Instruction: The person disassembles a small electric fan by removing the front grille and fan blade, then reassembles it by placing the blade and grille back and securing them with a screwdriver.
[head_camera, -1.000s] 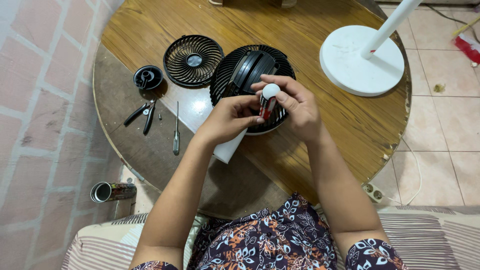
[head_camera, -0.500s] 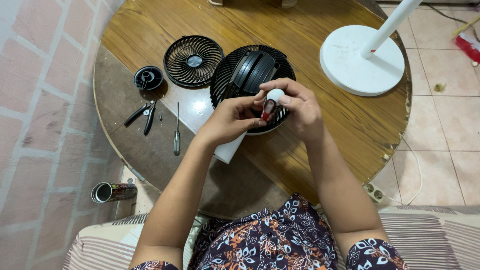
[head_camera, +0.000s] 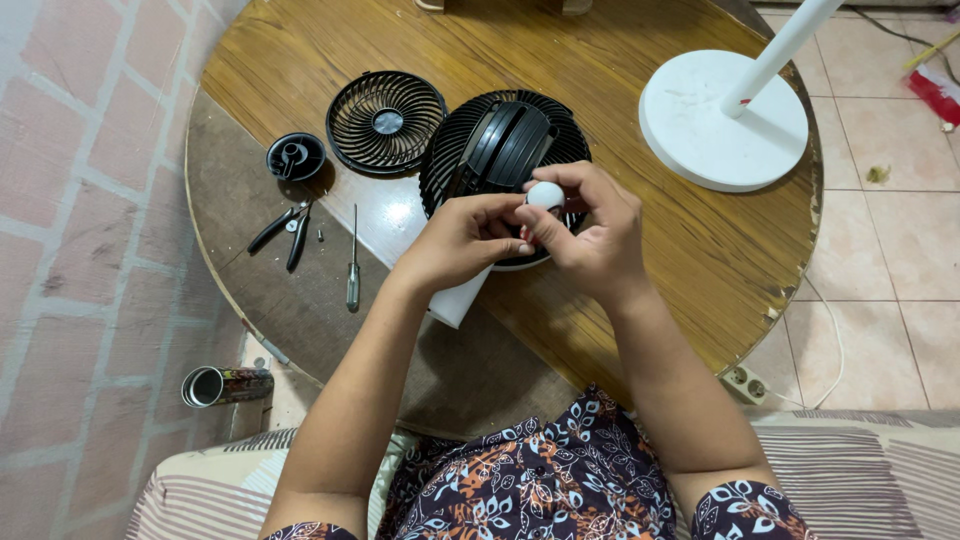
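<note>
Over the round wooden table (head_camera: 640, 300), both hands pinch a small white cap (head_camera: 545, 194), the left hand (head_camera: 462, 240) from the side and the right hand (head_camera: 590, 235) from above, just over the black fan body (head_camera: 500, 140), with grille (head_camera: 386, 122), pliers (head_camera: 283, 232) and screwdriver (head_camera: 353, 268) lying left.

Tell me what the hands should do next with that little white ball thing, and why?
Probably keep both hands steady and finish gripping it: the left hand and right hand pinch the small white round piece together, right above the black fan body.
</note>
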